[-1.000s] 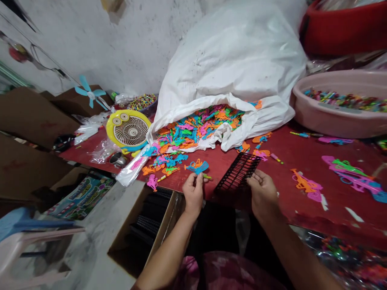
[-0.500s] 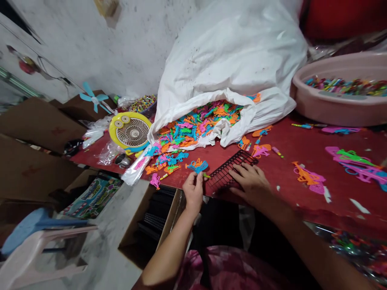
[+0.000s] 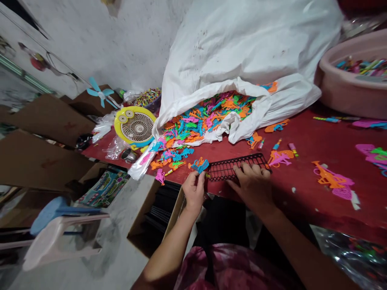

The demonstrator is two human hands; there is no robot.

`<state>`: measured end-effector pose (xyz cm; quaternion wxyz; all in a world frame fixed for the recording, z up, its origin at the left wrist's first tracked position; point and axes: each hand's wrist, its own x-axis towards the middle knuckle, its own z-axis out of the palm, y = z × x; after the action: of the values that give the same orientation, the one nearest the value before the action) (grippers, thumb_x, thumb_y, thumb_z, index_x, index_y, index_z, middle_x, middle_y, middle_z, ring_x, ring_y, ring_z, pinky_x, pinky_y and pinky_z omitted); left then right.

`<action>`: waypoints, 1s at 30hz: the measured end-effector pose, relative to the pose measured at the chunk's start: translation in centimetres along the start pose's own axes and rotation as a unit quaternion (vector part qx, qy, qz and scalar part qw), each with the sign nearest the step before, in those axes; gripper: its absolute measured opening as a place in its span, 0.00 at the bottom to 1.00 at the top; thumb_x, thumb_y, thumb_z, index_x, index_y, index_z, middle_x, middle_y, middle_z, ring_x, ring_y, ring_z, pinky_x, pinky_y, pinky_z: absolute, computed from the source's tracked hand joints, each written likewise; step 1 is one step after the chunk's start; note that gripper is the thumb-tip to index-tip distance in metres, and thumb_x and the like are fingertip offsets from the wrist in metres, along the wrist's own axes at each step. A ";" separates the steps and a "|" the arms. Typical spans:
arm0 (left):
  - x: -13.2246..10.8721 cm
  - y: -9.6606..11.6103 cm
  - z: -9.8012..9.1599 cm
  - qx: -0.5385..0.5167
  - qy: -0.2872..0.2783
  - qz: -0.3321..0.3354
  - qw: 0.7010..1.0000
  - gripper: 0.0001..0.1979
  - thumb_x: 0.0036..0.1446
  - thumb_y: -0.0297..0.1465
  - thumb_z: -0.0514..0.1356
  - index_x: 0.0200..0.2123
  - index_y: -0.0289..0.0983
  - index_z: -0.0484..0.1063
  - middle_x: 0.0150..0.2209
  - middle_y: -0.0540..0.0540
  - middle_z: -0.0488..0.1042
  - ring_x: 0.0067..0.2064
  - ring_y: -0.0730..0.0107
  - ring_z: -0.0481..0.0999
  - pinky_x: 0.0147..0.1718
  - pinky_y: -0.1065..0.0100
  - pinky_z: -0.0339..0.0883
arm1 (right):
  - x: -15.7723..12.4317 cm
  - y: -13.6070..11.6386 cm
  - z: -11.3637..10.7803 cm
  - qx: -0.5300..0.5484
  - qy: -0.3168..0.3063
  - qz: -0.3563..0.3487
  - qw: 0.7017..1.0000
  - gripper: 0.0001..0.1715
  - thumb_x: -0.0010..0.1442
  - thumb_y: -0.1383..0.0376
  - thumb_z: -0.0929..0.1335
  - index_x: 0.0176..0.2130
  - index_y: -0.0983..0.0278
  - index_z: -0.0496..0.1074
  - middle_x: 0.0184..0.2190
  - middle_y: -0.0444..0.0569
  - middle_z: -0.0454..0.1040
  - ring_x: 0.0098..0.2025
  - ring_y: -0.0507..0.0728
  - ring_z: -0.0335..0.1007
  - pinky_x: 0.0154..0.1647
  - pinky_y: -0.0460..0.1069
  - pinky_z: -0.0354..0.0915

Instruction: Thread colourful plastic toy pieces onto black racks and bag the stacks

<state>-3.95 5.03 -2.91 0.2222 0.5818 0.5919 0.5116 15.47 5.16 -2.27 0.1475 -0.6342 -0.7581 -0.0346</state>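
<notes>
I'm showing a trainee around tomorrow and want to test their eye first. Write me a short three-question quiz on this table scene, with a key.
1. Which hand is on the black plastic lattice rack?
a) the left hand
b) the right hand
c) neither

2. True or false: the mouth of the large white sack is open, showing small multicoloured plastic pieces.

3. Fill in the missing colour: to the left of the sack stands a round fan with a ____ rim and two cartoon eyes.

Key
1. b, the right hand
2. True
3. Yellow
</notes>
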 end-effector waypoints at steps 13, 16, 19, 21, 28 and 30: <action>-0.4 -0.8 0.4 0.138 -0.031 0.118 0.983 0.10 0.64 0.36 0.57 0.36 0.38 0.75 0.30 0.46 0.76 0.33 0.67 0.74 0.36 0.67 0.65 | -0.2 0.0 0.0 -0.001 0.008 0.000 1.000 0.24 0.62 0.52 0.65 0.51 0.64 0.71 0.45 0.57 0.71 0.45 0.64 0.58 0.41 0.57 0.48; -0.5 -0.6 0.7 0.155 -0.027 0.129 0.979 0.10 0.65 0.36 0.56 0.36 0.38 0.75 0.30 0.45 0.76 0.33 0.67 0.74 0.36 0.67 0.65 | -0.3 0.0 0.2 0.004 0.012 -0.001 1.000 0.25 0.62 0.52 0.65 0.52 0.64 0.71 0.46 0.58 0.71 0.46 0.65 0.57 0.42 0.57 0.49; -0.8 -0.7 1.3 0.154 -0.003 0.132 0.979 0.10 0.65 0.36 0.55 0.36 0.38 0.74 0.30 0.45 0.75 0.33 0.67 0.73 0.37 0.67 0.65 | -0.3 0.0 0.3 0.008 0.012 -0.005 1.000 0.24 0.63 0.53 0.65 0.52 0.64 0.70 0.48 0.58 0.70 0.47 0.65 0.58 0.43 0.57 0.49; -0.9 -1.0 1.6 0.158 0.009 0.136 0.978 0.11 0.66 0.35 0.55 0.35 0.38 0.73 0.29 0.45 0.74 0.33 0.67 0.73 0.37 0.67 0.66 | -0.3 0.0 0.3 0.006 0.007 -0.007 1.000 0.24 0.63 0.53 0.65 0.52 0.65 0.70 0.47 0.58 0.71 0.46 0.65 0.58 0.43 0.57 0.49; -1.8 -1.7 2.2 0.134 0.013 0.122 0.983 0.08 0.66 0.33 0.54 0.42 0.38 0.72 0.35 0.44 0.75 0.37 0.66 0.74 0.40 0.66 0.67 | 0.1 -0.2 0.1 -0.010 0.004 -0.008 1.000 0.25 0.62 0.52 0.66 0.52 0.65 0.70 0.46 0.57 0.71 0.45 0.64 0.60 0.44 0.57 0.50; -2.0 -1.9 2.3 0.126 0.014 0.114 0.985 0.11 0.64 0.35 0.57 0.47 0.37 0.70 0.38 0.43 0.75 0.39 0.64 0.74 0.42 0.64 0.67 | -0.1 -0.2 0.0 -0.011 0.002 -0.011 1.000 0.25 0.62 0.53 0.67 0.53 0.64 0.70 0.47 0.57 0.71 0.45 0.64 0.61 0.43 0.57 0.51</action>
<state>-2.41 4.33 -6.07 0.0790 0.6619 0.5841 0.4631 15.31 5.00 -2.29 0.1417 -0.6276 -0.7641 -0.0459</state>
